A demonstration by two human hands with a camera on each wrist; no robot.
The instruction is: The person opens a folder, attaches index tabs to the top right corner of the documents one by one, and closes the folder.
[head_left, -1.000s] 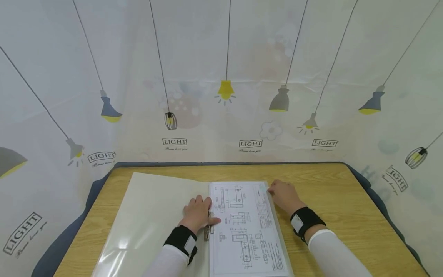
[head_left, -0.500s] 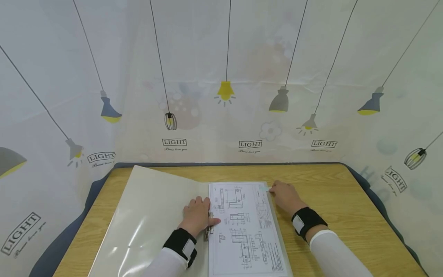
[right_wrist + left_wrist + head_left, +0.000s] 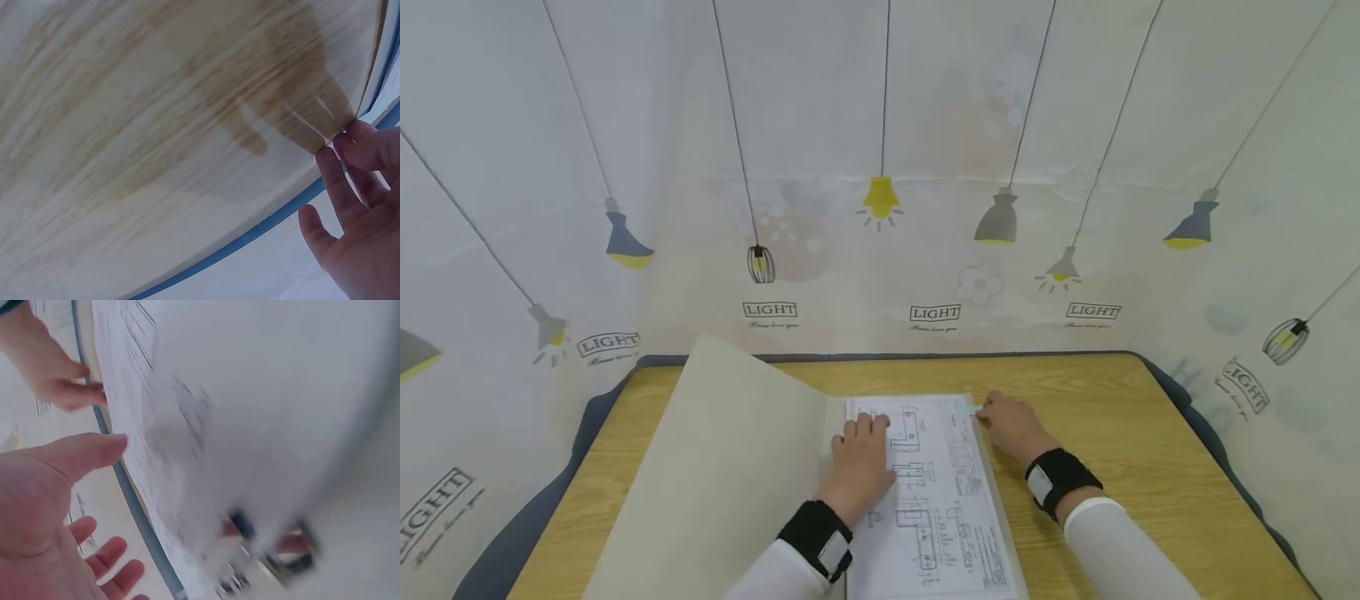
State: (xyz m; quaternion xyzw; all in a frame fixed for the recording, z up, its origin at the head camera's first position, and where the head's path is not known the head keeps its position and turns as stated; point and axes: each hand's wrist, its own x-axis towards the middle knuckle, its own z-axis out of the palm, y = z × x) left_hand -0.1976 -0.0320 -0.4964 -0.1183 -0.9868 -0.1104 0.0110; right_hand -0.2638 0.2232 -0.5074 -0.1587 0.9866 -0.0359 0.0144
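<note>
- One drawing sheet (image 3: 940, 492) lies near six o'clock, the left hand (image 3: 859, 458) loosely spread over it.
- I see the right hand (image 3: 1009, 422) pinching a pale tab (image 3: 968, 409) at the sheet's one o'clock; hard pulling may tear it.

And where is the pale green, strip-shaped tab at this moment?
In the head view, the tab sits right of centre, near the upper right corner of the white paper drawing sheet, its outer end meeting the person's bare right hand.

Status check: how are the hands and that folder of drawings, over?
Right hand pinching pale tab at drawing sheet's edge. Left hand open over the sheet, hiding part of it. Folder cover tilted up.
</note>
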